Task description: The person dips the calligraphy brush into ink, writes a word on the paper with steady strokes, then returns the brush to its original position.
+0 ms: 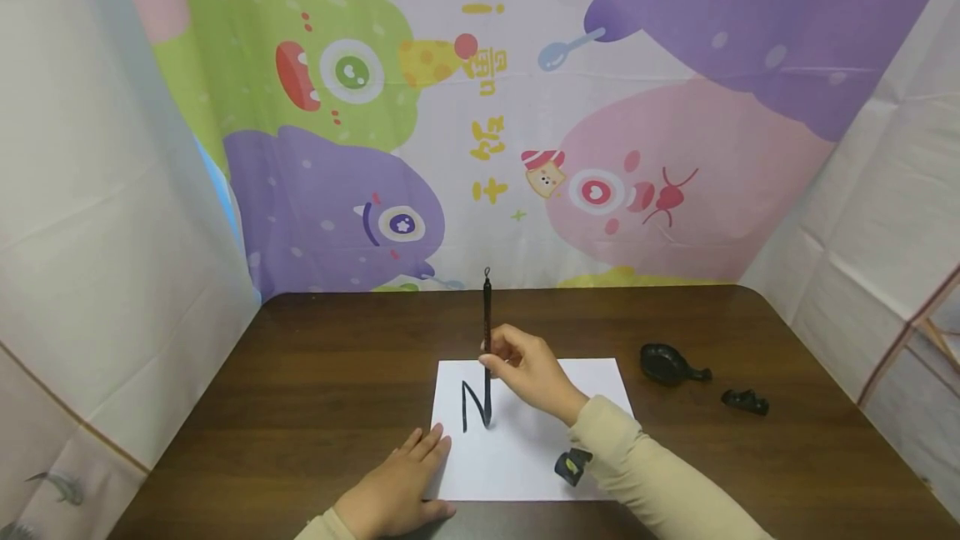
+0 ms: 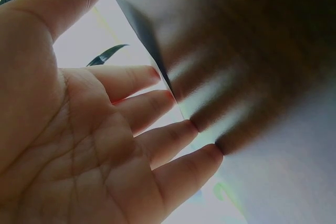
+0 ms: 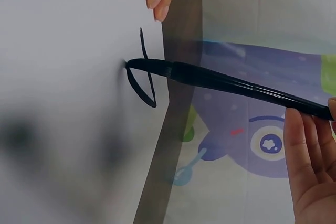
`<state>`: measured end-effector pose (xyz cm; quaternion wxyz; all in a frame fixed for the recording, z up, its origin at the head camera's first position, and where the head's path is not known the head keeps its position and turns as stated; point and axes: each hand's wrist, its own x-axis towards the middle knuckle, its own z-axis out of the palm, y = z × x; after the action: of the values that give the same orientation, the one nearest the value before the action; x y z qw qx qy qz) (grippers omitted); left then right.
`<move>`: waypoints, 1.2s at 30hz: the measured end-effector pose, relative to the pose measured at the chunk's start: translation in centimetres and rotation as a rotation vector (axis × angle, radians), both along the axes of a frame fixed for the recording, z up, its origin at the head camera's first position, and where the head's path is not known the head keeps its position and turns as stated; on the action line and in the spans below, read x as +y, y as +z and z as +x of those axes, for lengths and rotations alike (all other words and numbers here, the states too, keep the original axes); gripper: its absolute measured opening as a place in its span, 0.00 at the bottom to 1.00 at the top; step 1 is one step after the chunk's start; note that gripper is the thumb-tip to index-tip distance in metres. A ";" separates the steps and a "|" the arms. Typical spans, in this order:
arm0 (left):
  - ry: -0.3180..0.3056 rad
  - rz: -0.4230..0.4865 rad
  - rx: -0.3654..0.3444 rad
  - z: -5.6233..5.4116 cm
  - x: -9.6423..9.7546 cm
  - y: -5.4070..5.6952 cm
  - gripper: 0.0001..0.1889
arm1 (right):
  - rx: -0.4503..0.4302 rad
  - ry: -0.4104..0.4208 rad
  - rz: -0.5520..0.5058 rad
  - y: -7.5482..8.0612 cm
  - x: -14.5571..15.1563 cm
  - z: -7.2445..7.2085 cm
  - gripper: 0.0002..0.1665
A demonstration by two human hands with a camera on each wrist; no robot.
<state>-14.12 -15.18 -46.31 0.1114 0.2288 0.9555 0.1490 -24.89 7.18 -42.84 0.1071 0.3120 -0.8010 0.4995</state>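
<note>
My right hand (image 1: 528, 365) pinches a black calligraphy brush (image 1: 487, 307) partway up its handle and holds it nearly upright. The dark bristles (image 3: 144, 65) meet a white sheet of paper (image 1: 517, 469) at the lower end of a slanting stroke. Black ink lines (image 1: 465, 407) form an N-like shape, its right side partly hidden behind the brush. At the sheet's lower left edge rests my left hand (image 1: 397, 477), palm down with fingers stretched out. In the left wrist view, its fingertips (image 2: 210, 153) reach down to the dark tabletop and the paper's edge.
Right of the sheet lie a black rounded dish with a short handle (image 1: 663, 363) and a small dark bumpy piece (image 1: 745, 401). The brown table (image 1: 322, 373) ends at a cartoon-printed curtain (image 1: 487, 248). A black device (image 1: 573, 467) sits at the right wrist.
</note>
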 end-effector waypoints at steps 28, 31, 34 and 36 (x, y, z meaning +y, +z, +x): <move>0.011 -0.002 -0.007 0.1 0.0 0.1 0.43 | -0.052 -0.014 -0.027 0.1 -0.3 -0.7 0.06; 0.011 -0.006 -0.005 0.1 0.0 0.0 0.43 | -0.029 -0.013 -0.028 -0.1 -0.2 -0.9 0.05; 0.012 -0.009 -0.009 0.0 0.0 0.0 0.43 | -0.023 -0.012 -0.037 -0.2 -0.3 -1.1 0.05; 0.014 -0.009 -0.013 0.0 0.1 0.0 0.43 | -0.026 -0.011 -0.045 -0.2 -0.3 -1.2 0.06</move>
<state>-14.13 -15.13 -46.28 0.1177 0.2207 0.9570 0.1468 -26.09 6.90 -43.09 0.1062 0.2988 -0.7927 0.5207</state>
